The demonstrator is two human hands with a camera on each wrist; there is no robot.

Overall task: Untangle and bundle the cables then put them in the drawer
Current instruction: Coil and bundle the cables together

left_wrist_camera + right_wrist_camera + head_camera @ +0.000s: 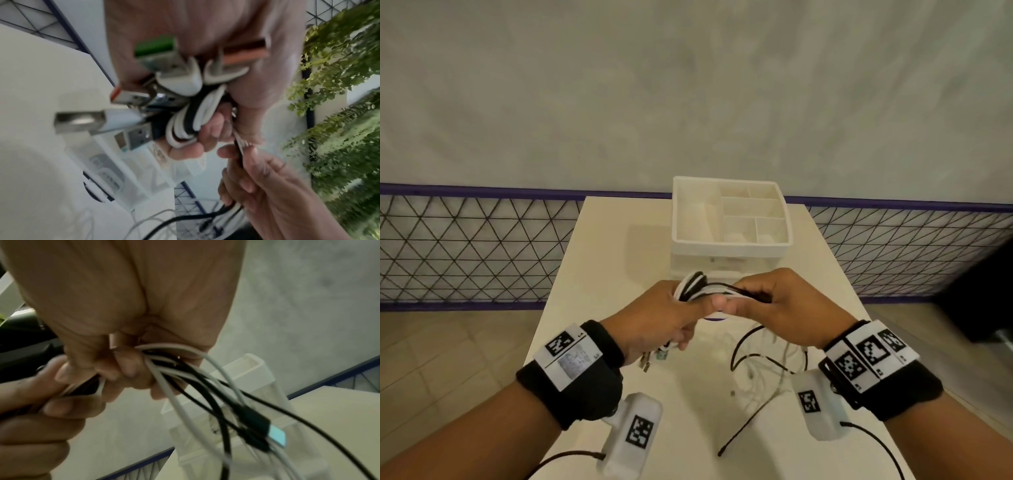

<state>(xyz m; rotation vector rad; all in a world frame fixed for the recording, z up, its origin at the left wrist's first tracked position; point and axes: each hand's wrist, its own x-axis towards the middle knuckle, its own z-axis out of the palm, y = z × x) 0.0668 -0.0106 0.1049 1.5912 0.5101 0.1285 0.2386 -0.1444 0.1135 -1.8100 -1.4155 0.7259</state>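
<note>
Above the table, my left hand (671, 318) grips a coiled bundle of black and white cables (693, 286). In the left wrist view the coils (191, 116) sit in the fist, and several USB plugs (131, 138) stick out of it. My right hand (777, 301) grips the same cables' strands (185, 373) just right of the left hand. Loose black and white ends (760, 373) hang from it down onto the table. A white drawer unit (729, 257) stands just beyond both hands; I cannot tell whether its drawer is open.
The cream table (613, 260) is narrow, with floor on both sides. An open compartmented tray (732, 212) tops the drawer unit. A purple-edged mesh fence (469, 246) runs behind. A dark object (983, 291) stands at the far right. Green foliage (339, 97) shows in the left wrist view.
</note>
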